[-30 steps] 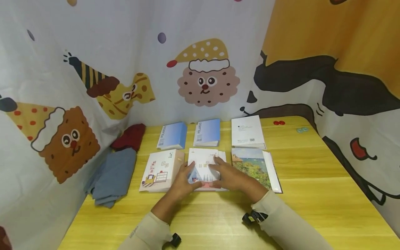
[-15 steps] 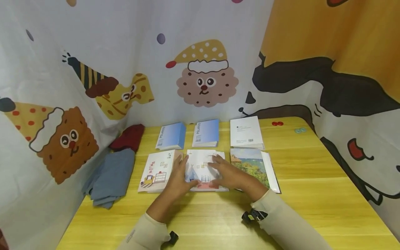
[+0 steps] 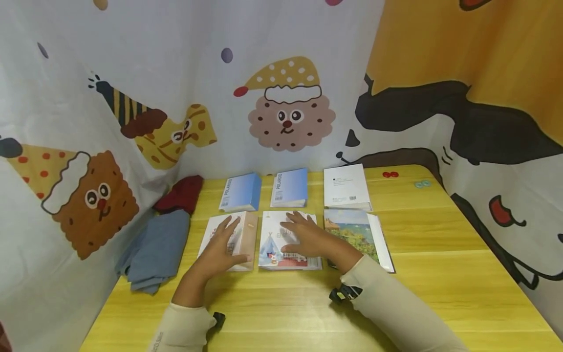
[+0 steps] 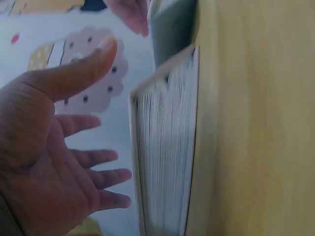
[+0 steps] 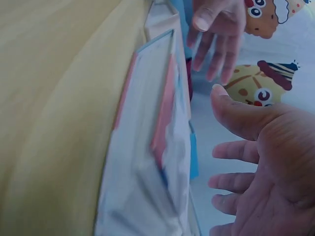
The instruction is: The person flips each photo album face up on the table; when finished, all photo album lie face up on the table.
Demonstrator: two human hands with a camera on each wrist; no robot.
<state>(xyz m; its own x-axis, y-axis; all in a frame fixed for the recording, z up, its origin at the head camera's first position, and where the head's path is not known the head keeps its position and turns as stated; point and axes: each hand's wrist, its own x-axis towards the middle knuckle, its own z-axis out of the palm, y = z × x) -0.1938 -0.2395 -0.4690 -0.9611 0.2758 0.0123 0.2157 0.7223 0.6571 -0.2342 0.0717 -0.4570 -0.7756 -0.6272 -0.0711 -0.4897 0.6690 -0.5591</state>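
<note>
My left hand (image 3: 215, 252) is spread over the front-left photo album (image 3: 245, 239), a thick one with a furniture drawing on its white cover. My right hand (image 3: 308, 237) hovers with parted fingers over the front-middle album (image 3: 268, 256), whose cover shows a blue tent. In the left wrist view a gap shows between the left hand (image 4: 49, 167) and an album's page edges (image 4: 165, 162). The right wrist view likewise has the right hand (image 5: 280, 162) apart from the album (image 5: 142, 113) beside it. Neither hand holds anything.
Behind stand two blue albums (image 3: 239, 191) (image 3: 290, 188) and a white one (image 3: 347, 186). A landscape-covered album (image 3: 356, 234) lies front right. Folded grey-blue cloth (image 3: 160, 249) and a dark red cloth (image 3: 182, 194) lie left. Red (image 3: 390, 174) and pale green (image 3: 423, 184) small items sit back right.
My left hand has left the middle album's side and moved left over the front-left album. The right hand has shifted slightly left over the middle album, which now sits marginally further left.
</note>
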